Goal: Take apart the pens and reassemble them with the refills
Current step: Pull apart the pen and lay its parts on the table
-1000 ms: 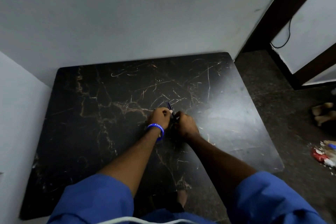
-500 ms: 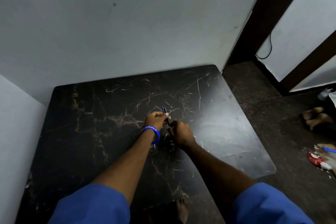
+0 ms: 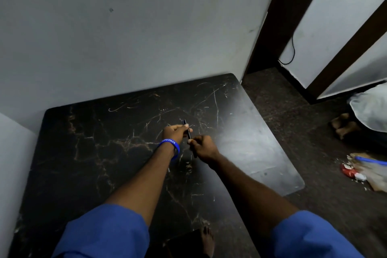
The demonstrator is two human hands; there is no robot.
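Both hands pinch one dark pen (image 3: 189, 135) over the bench (image 3: 83, 153): left hand (image 3: 174, 133) at its eleven o'clock end, right hand (image 3: 202, 145) at five. Thin, light and slick, it looks best held close beside the joint.

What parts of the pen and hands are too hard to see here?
All in the head view:
- Pen: its middle is small and dark; whether it is one piece or two cannot be told.
- Its lower end is covered by the right hand.
- Its top is partly covered by the left hand fingers.
- No refill can be made out.
- Wristband lettering is cut off by the wrist's curve.
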